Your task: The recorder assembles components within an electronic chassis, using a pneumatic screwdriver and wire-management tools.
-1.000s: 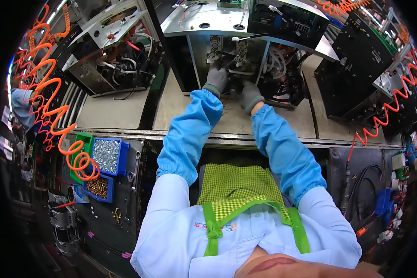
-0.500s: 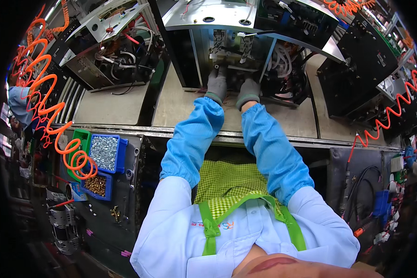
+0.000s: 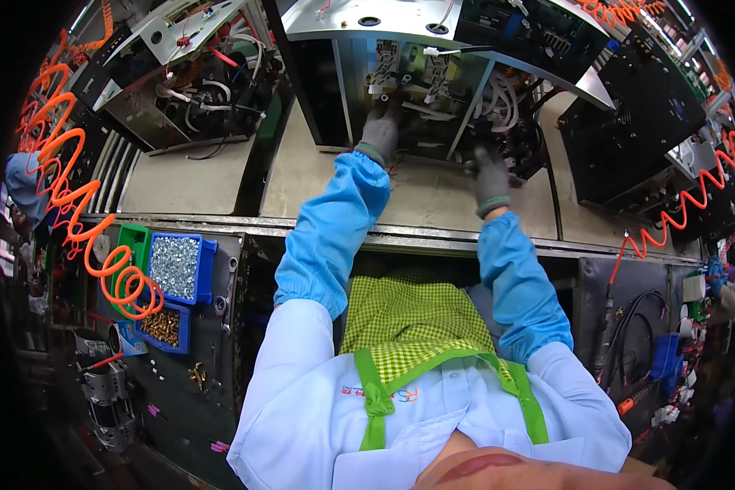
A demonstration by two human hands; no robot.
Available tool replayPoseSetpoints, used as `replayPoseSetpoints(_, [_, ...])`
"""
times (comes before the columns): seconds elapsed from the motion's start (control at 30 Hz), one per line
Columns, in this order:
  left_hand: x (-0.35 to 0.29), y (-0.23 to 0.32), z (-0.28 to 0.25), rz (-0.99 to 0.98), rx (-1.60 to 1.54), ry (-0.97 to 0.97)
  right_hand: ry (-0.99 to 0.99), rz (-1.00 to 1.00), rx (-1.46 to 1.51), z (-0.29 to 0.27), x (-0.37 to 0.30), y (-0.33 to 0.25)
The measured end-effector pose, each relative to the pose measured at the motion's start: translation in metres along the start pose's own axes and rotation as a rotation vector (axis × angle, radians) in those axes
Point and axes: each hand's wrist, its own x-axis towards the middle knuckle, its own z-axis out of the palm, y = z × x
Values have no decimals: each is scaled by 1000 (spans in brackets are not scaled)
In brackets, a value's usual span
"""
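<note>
In front of me stands an open metal equipment cabinet [image 3: 345, 90] with dark side panels and a silver top plate. My left hand [image 3: 379, 135], in a grey glove, reaches inside it below a metal bracket [image 3: 382, 67]; its fingers fade into the dark interior, so what they touch is hidden. Outside the cabinet's lower right edge is my gloved right hand [image 3: 491, 176], slightly blurred. Its thumb stands apart from the fingers, and nothing shows in it. White cables [image 3: 505, 104] hang in the compartment just beyond it.
Similar units stand on the left [image 3: 196, 98] and right [image 3: 629, 122] of the bench [image 3: 302, 184]. At my left lie a blue bin of silver fasteners [image 3: 206, 273], a blue bin of brass-coloured ones [image 3: 184, 331], and wrenches [image 3: 221, 306]. Orange coiled hoses [image 3: 90, 192] hang on both sides.
My right hand has come out of the cabinet's opening and moved right, toward the cable compartment. My left hand stays inside, slightly higher. The view has shifted a little.
</note>
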Motion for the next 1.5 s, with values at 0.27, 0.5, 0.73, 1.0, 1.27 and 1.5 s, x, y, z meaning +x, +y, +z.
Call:
replayPoseSetpoints(0.27, [14,-16,3,-421,-1065,-177,-140,-95,-170,-18,19,-59])
replayPoseSetpoints(0.5, [18,-4,8,-507,-1049,-159,-277,-28,-119,-34,28,-67])
replayPoseSetpoints(0.73, [21,-34,8,473,251,-131,-267,172,-38,-40,41,-68])
replayPoseSetpoints(1.0, [20,-15,6,-130,-347,-45,19,-779,-1583,-32,73,-23])
replayPoseSetpoints(1.27, [30,10,-27,-167,-264,-346,31,-616,-1809,-7,75,-41])
replayPoseSetpoints(1.5, [50,41,-8,-223,-17,-475,271,-1023,-1632,-64,111,-17])
